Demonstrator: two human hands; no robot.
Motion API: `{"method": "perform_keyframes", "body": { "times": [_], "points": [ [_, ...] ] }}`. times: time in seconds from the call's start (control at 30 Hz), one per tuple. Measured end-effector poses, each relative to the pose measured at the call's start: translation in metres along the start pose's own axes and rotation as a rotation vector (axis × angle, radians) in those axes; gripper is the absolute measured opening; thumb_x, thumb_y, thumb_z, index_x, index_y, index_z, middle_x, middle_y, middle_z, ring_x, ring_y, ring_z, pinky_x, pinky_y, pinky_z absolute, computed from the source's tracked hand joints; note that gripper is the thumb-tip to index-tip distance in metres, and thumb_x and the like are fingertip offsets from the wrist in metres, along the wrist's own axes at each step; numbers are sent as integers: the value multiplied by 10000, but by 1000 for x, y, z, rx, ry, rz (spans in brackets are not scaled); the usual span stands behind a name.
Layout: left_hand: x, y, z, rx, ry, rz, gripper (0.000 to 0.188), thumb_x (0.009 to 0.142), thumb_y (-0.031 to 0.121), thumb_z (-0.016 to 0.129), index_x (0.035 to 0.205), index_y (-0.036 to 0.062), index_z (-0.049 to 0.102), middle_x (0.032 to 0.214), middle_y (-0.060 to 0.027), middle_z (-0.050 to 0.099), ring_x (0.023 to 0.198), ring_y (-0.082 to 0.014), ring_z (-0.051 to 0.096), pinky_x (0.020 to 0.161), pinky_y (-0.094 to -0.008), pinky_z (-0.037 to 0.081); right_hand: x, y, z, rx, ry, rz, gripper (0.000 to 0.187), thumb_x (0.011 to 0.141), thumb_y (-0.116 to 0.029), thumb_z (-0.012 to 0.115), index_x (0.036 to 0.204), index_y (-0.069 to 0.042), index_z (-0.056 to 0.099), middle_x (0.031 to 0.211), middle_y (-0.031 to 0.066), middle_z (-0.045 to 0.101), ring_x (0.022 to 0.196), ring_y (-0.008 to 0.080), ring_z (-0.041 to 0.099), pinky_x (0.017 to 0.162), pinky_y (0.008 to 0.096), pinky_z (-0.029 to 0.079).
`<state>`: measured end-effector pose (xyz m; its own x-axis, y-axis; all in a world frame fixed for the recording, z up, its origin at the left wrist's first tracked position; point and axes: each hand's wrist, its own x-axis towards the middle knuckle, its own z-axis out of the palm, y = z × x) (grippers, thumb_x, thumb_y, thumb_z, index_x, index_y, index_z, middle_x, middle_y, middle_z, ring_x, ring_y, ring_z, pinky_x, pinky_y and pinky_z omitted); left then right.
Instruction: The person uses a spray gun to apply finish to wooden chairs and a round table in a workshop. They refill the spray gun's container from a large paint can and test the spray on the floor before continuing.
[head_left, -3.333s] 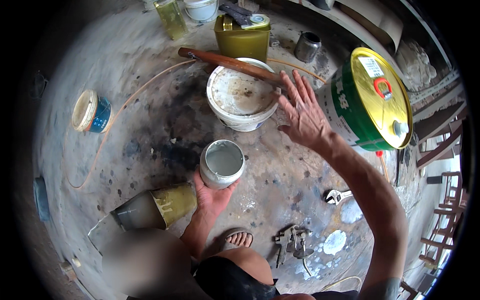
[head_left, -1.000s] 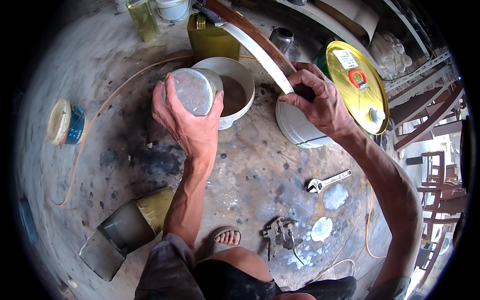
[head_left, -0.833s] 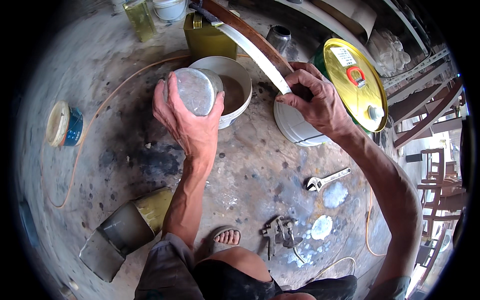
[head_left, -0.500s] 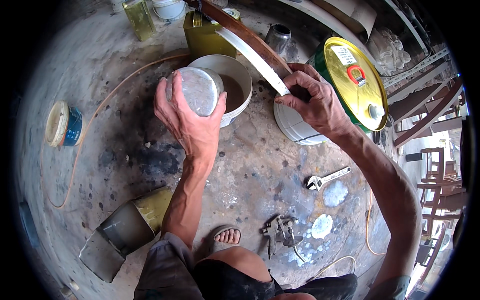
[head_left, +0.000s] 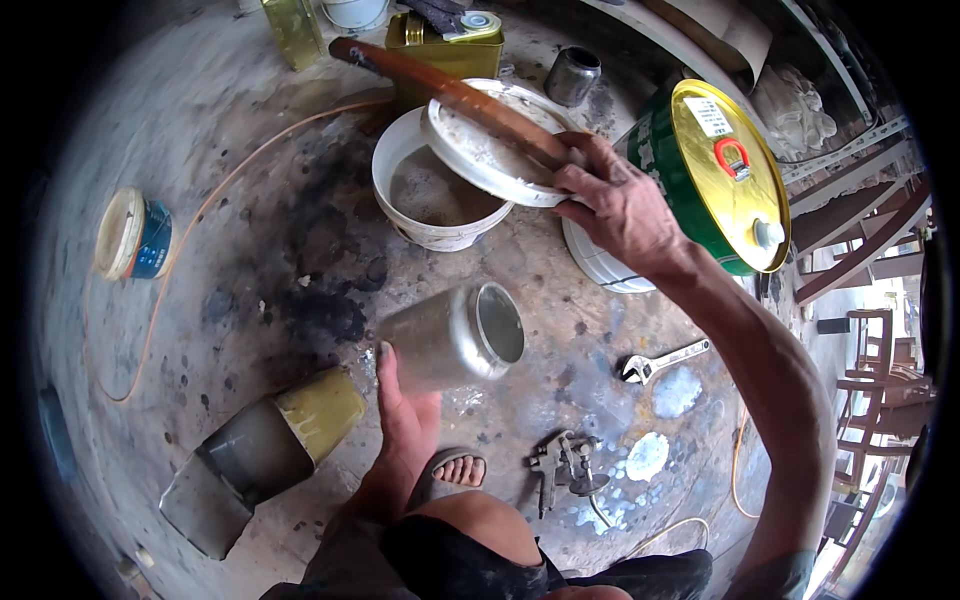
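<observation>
My left hand (head_left: 408, 415) is wrapped round a silver metal cup (head_left: 425, 340) with an open, narrowed mouth. The cup lies tilted on its side above the floor, mouth toward the right. My right hand (head_left: 630, 205) pinches the edge of a round white lid (head_left: 465, 150) together with a brown wooden stick (head_left: 450, 90) lying across it. Stick and lid slant over the far right part of a white bucket (head_left: 432, 235), which has murky brownish liquid inside. My right fingertips under the lid are hidden.
A green drum (head_left: 690, 190) with a yellow top stands right of a second white bucket (head_left: 605, 260). An adjustable wrench (head_left: 665, 361) and a spray gun (head_left: 570, 470) lie on the stained floor. A cut-open tin (head_left: 255, 455) lies at left; a gold tin (head_left: 460, 58) stands behind.
The silver cup has come from beside the bucket's rim toward me, turning from base up to mouth rightward. The lid has tipped from edge-on to show its broad face.
</observation>
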<state>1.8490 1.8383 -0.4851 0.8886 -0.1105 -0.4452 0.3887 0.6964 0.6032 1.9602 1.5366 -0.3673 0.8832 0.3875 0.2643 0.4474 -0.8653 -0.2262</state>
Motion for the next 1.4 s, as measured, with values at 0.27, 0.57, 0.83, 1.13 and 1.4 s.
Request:
{"method": "perform_keyframes", "body": {
  "times": [0.27,0.57,0.83,1.13,1.4],
  "points": [
    [-4,-31,-32,-106,-18,-272,771,986,685,464,1573,190,385,1605,-56,406,1511,-298,338,1237,-589,237,21,-18,77,-315,-13,-185,279,926,-154,590,1182,-134,697,1400,159,541,1228,303,620,1087,413,469],
    [4,-39,-35,-165,-87,-293,752,985,676,462,1557,190,410,1597,-57,415,1486,-306,368,1221,-592,264,32,-19,95,-211,-9,-169,287,941,-222,628,1208,-133,679,1398,133,551,1185,297,639,1068,451,467],
    [6,-34,-35,-373,-156,-386,593,984,573,566,1410,161,576,1450,-27,581,1351,-241,535,1155,-482,419,32,-7,90,-186,-82,21,593,994,-477,607,1386,-35,550,1561,270,416,1432,414,428,1187,558,334],
    [8,-31,-38,-378,-193,-395,598,978,591,573,1404,171,583,1451,-18,575,1354,-252,526,1162,-495,405,-41,-48,43,-13,135,-21,405,902,-175,728,1261,-68,575,1531,235,439,1446,430,408,1192,556,341],
    [8,9,43,602,-78,626,870,893,310,763,1564,18,293,1516,-165,423,1362,-298,445,1134,-440,372,-338,-176,-49,500,-632,381,618,842,-198,783,1399,-88,538,1485,217,491,1372,415,497,1130,577,398]
  ]
}}
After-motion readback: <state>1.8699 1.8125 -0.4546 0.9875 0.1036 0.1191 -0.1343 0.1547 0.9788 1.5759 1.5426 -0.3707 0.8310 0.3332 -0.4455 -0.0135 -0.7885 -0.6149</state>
